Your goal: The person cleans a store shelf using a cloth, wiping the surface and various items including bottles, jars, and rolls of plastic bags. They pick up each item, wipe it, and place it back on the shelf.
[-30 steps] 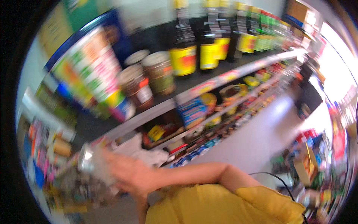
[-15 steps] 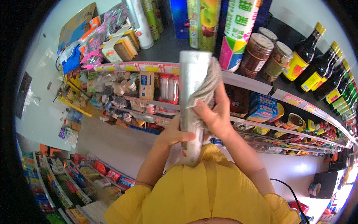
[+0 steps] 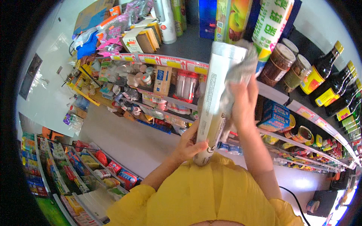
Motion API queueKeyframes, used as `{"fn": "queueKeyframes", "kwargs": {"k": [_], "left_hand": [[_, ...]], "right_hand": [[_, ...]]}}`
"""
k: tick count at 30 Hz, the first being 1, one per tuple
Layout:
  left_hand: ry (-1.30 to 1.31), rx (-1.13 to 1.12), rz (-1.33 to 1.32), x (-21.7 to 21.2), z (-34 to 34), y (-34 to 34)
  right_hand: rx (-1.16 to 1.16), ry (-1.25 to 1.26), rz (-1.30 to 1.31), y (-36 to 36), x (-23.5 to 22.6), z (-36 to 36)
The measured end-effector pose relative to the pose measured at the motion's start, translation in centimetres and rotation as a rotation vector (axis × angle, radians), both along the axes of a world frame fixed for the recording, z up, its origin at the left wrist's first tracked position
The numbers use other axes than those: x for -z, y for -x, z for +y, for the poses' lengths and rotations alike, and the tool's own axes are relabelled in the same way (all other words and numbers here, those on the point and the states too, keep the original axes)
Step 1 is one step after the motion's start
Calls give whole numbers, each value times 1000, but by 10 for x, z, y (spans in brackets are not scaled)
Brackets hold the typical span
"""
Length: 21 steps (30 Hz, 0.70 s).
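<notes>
My left hand [image 3: 189, 145] is closed around the lower part of a long silvery-white tube [image 3: 215, 101], which looks like a wrapped roll. The tube tilts a little to the right at its upper end, and its lower end is close to my yellow top. A grey cloth [image 3: 236, 71] lies against the tube's right side, bunched in my right hand [image 3: 243, 101]. The right fingers are partly hidden by the cloth and slightly blurred. A similar pale tube [image 3: 166, 26] stands on the upper shelf beside green packages.
The dark upper shelf [image 3: 192, 49] carries a tall printed roll [image 3: 272, 28], lidded jars [image 3: 278, 64] and sauce bottles [image 3: 320, 69]. Lower shelves hold a red-lidded container [image 3: 186, 86] and blue boxes [image 3: 274, 115]. Another stocked rack [image 3: 86, 169] stands at lower left.
The tube has turned, so printing shows on its side. The right hand and cloth have moved up along it. The whole view has shifted, with the shelf now further right.
</notes>
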<state>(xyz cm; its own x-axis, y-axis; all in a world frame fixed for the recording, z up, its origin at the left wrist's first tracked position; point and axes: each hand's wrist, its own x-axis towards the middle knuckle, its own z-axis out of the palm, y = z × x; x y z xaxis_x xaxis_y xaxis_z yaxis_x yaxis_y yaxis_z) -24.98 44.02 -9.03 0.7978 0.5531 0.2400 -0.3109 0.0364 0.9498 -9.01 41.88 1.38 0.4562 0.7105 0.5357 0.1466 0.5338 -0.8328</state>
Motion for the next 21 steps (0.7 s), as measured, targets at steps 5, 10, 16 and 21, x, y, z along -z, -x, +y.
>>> {"fn": "queueKeyframes", "kwargs": {"k": [5,10,16,21], "left_hand": [[-255,-396,-205,2,15,-13],[-279,-730,-303,3,27,-16],[-285,-956,-531,-6,45,-26],[-409,-961,-534,-5,51,-25]], "right_hand": [[-220,98,-261,24,69,-11],[-325,190,-217,36,111,-17],[-564,314,652,54,115,-7],[-557,415,724,53,116,0]]}}
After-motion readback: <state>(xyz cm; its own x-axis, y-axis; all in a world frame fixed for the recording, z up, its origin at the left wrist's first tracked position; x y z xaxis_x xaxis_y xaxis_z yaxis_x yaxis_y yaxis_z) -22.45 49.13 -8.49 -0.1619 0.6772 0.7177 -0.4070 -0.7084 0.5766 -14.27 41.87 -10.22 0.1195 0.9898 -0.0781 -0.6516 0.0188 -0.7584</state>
